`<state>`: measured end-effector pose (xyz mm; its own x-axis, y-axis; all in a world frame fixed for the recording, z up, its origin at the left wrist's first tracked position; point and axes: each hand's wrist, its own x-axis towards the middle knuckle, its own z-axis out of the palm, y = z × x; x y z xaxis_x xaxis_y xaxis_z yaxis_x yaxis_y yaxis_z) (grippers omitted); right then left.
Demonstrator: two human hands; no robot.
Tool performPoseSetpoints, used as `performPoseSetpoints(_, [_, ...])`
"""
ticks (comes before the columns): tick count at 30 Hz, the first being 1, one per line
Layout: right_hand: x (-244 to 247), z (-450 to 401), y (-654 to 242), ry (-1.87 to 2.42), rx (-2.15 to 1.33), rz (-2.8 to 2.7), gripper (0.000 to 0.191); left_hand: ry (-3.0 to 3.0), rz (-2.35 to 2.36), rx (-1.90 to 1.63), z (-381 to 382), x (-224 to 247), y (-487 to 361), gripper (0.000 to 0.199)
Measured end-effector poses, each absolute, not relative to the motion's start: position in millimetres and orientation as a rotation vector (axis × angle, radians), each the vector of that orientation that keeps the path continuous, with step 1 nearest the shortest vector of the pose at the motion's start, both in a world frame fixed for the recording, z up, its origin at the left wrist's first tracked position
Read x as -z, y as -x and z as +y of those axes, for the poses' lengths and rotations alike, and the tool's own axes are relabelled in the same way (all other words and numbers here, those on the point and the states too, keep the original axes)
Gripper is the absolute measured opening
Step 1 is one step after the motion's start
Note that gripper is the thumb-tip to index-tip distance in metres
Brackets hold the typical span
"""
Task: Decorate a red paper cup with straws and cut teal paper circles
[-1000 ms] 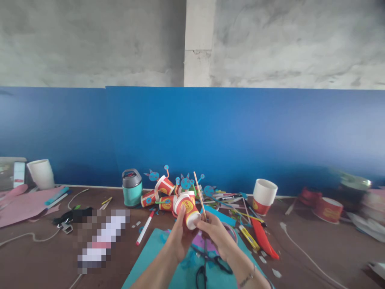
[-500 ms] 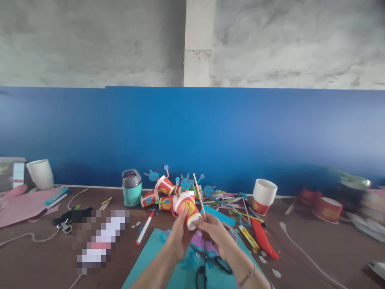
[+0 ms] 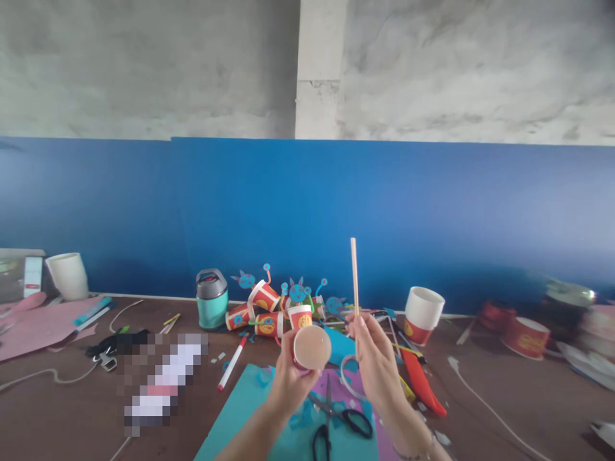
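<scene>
Left hand (image 3: 289,374): curled round held cup (image 3: 312,347), round end facing camera
Right hand (image 3: 377,358): pinching upright stick (image 3: 354,275), a gap from the cup
Scissors (image 3: 328,408): blades apart on teal sheet (image 3: 240,410)
Bench (image 3: 485,419): far edge along blue panel (image 3: 288,211)

The right hand (image 3: 379,362) draws away from the red-and-white paper cup (image 3: 311,349) toward 3 o'clock, leaving it in the left hand (image 3: 289,381) alone. The cup, its pale round end earlier pointing to 5 o'clock, now turns that end to the camera. The thin stick (image 3: 354,275), raised in the right hand, swings from a lean toward 11 o'clock to nearly 12.
</scene>
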<state>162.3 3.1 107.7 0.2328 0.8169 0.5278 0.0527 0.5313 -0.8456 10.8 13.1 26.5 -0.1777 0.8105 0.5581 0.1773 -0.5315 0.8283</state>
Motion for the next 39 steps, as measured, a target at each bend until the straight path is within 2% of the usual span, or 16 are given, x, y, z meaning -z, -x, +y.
performPoseSetpoints(6, [-112.7, -8.5, -155.1, 0.951, -0.376, -1.68, 0.02, -1.919, 1.061, -1.692, 6.6, -20.5, -6.5, 0.057])
performPoseSetpoints(10, [-114.2, -9.1, -152.0, 1.001, -0.226, -1.928, 0.023, -1.905, 1.036, -1.69, 6.1, -20.2, -7.3, 0.057])
performPoseSetpoints(24, [-123.4, -19.4, -150.6, 1.043, -0.215, -1.951, 0.033, -1.786, 0.966, -1.73, 6.2, -23.8, -7.1, 0.051])
performPoseSetpoints(39, [-124.6, -20.8, -150.8, 1.047, -0.208, -1.966, 0.033, -1.759, 0.979, -1.786, 5.4, -25.6, -7.4, 0.049])
